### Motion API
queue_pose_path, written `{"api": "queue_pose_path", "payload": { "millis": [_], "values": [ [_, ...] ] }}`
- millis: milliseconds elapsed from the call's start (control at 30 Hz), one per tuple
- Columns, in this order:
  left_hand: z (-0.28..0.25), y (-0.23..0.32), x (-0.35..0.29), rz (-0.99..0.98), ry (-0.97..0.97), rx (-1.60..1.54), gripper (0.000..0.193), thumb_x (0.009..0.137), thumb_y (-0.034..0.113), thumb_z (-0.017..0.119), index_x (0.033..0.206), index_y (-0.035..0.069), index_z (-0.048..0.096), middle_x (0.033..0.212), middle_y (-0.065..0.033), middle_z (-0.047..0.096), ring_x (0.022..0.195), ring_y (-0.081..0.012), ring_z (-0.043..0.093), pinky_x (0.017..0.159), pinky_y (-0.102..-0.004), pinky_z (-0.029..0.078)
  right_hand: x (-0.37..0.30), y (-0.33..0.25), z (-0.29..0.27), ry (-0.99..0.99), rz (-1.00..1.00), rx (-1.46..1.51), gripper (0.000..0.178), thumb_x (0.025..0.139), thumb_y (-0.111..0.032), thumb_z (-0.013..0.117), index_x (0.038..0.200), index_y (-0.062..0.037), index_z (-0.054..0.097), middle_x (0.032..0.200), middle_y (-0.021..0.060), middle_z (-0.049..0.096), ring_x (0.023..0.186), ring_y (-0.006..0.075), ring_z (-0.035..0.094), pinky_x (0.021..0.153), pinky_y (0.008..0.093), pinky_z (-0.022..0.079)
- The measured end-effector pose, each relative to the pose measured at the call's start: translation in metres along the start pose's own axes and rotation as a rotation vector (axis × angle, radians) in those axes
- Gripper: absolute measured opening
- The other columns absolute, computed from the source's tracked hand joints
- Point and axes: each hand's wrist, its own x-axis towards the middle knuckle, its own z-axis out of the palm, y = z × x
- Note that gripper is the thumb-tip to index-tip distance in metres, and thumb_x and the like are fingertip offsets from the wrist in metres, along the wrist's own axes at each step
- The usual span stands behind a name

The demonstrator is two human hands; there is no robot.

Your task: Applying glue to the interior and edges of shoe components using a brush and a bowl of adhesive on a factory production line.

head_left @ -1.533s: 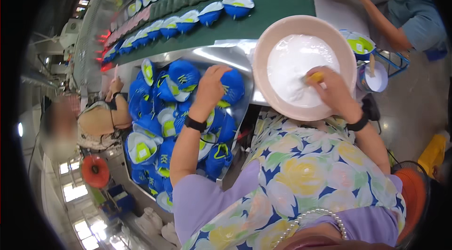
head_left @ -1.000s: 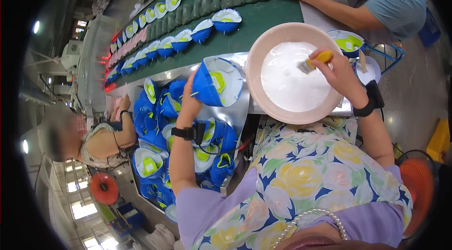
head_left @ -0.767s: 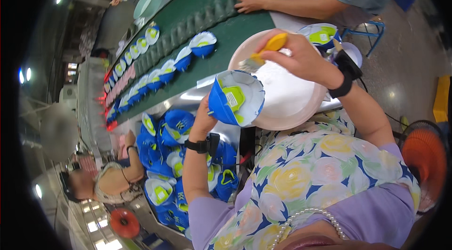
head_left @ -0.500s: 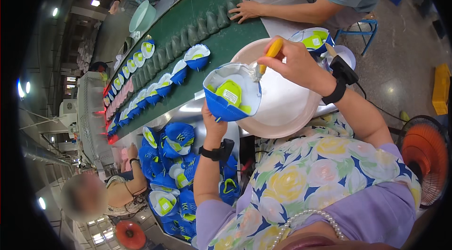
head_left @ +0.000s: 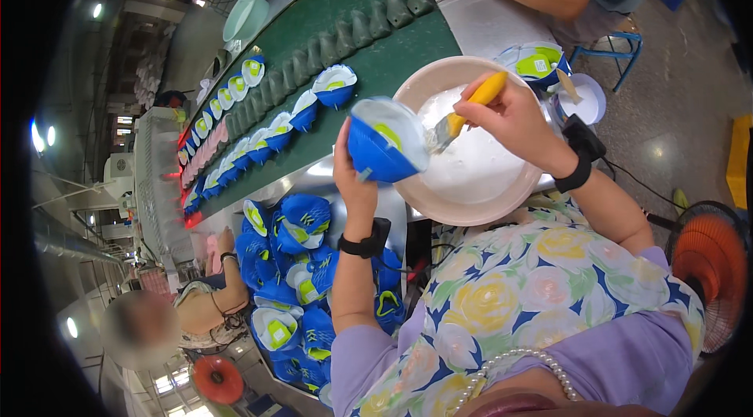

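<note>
My left hand (head_left: 351, 174) is closed round the side of a blue shoe upper (head_left: 384, 152), whose pale inner lining and lime-green patch show. The upper is tilted, its opening turned toward the brush. In my right hand (head_left: 510, 120) is a paintbrush (head_left: 474, 107) with a yellow handle; its whitish bristles are close to the upper's rim, and I cannot tell whether they touch. Beneath both hands stands a wide pale-pink basin (head_left: 463, 217) with white liquid in it.
Beyond the basin runs a green conveyor belt (head_left: 427, 44) with rows of blue uppers and dark foot-shaped forms (head_left: 345, 40). A pile of blue uppers (head_left: 302, 221) lies left of me. A white tub (head_left: 592, 107) stands right of the basin. Co-workers sit around; a fan (head_left: 710, 268) is at right.
The upper has been tipped over toward the right, and the brush has moved off its rim to lower beside it. A co-worker's hands have drawn back from the dark forms on the belt.
</note>
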Motion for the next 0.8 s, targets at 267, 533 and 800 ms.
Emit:
{"api": "queue_pose_path", "payload": {
  "millis": [267,533,800],
  "values": [
    [0.016,0.0,-0.021,-1.378,-0.402,-1.191,0.045,0.095,0.043,0.048,0.12,0.006,0.055,0.091,-0.0108,0.067,0.048,-0.0113,0.055,0.033,-0.0174,0.04,0.001,-0.005,-0.004,-0.241,-0.536,-0.241,0.017,0.085,-0.01,0.069,0.1,-0.0055,0.063,0.096,0.0075,0.068,0.086,0.0209,0.065,0.074,0.0289,0.051],
    [0.031,0.024,-0.03,-1.395,-0.475,-1.359,0.034,0.093,0.035,0.055,0.113,0.007,0.056,0.082,-0.0086,0.063,0.047,-0.0099,0.049,0.036,-0.0163,0.038,0.012,0.003,0.011,-0.385,-0.677,-0.387,0.015,0.085,-0.012,0.066,0.098,-0.0063,0.062,0.093,0.0098,0.065,0.085,0.0292,0.063,0.074,0.0361,0.052],
    [0.029,0.015,-0.019,-1.387,-0.424,-1.585,0.033,0.096,0.032,0.048,0.114,0.005,0.054,0.078,-0.0121,0.06,0.05,-0.0122,0.049,0.032,-0.0184,0.037,0.014,0.003,-0.007,-0.385,-0.518,-0.47,0.014,0.087,-0.015,0.065,0.096,-0.0046,0.061,0.091,0.0117,0.064,0.085,0.0307,0.063,0.072,0.037,0.051]
  ]
}}
